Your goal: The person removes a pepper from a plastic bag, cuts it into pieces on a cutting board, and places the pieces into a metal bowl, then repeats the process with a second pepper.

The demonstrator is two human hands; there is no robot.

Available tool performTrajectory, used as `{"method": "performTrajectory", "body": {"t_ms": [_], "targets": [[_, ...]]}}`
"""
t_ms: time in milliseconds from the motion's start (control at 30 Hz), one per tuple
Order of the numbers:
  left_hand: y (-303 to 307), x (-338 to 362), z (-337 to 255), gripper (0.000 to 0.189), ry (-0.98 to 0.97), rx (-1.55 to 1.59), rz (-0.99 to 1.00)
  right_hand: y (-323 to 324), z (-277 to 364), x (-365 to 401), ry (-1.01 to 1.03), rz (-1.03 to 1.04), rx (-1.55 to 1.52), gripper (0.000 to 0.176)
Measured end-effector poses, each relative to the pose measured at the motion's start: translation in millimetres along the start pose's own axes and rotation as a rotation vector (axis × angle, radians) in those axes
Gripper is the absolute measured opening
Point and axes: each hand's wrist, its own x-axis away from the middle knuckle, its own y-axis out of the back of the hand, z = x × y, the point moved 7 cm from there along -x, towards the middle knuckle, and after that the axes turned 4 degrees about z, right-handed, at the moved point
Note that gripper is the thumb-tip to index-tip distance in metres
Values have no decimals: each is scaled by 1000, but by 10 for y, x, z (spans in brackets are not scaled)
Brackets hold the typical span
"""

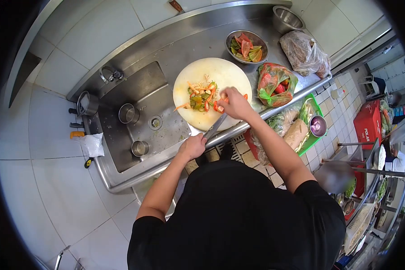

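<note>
My left hand [194,146] is wrapped round the handle of a kitchen knife [217,124], whose blade points up toward the round white cutting board [198,67]. Over the board's right part, my right hand [235,104] is closed on a piece of red pepper [220,108], partly hidden by the fingers. Left of this hand lies a heap of pepper scraps [202,98], with green, orange and red bits and pale seeds. Behind the board, a metal bowl [229,37] holds red and green pepper pieces.
Right of the board sit a bag of red peppers [278,85] and another filled plastic bag [303,52]. The sink basin [139,90] with small metal cups is at left. Below the counter edge, a green crate [318,108] holds vegetables and a bowl of onion [318,126].
</note>
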Motion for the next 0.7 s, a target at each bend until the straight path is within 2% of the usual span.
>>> {"method": "performTrajectory", "body": {"t_ms": [33, 67, 133, 167, 233, 333, 367, 433, 467, 533, 600, 633, 700], "targets": [[15, 8, -7, 34, -5, 13, 2, 83, 68, -70, 52, -35, -126, 38], [25, 18, -6, 35, -10, 26, 4, 85, -83, -194, 51, -37, -127, 38], [57, 70, 14, 35, -52, 8, -20, 29, -550, -408, 148, -40, 83, 49], [74, 111, 27, 35, -90, -7, -46, -18, -771, -365, 44, -3, 264, 53], [53, 174, 157, 34, -99, 37, -99, -73, -1078, -161, 13, 48, 424, 44], [7, 266, 367, 35, -119, 131, -196, 45, -1157, 82, -33, -16, 432, 20], [-47, 262, 491, 35, -85, 225, -216, 115, -1204, 59, -33, -22, 436, 20], [-41, 306, 562, 35, -37, 338, -244, 103, -1427, -17, -165, 180, 88, 13], [-42, 295, 576, 35, -43, 332, -247, 171, -1474, -84, -165, 172, 86, 13], [-12, 264, 581, 31, -84, 455, -276, 470, -1402, -288, -64, 1, 3, 14], [86, 244, 526, 32, -60, 482, -261, 938, -1303, -459, -103, -441, 75, 16], [131, 226, 493, 34, -34, 508, -244, 1007, -1218, -528, -106, -438, 76, 16], [182, 165, 450, 34, -34, 558, -234, 1215, -913, -515, -12, -712, 203, 23]]}}
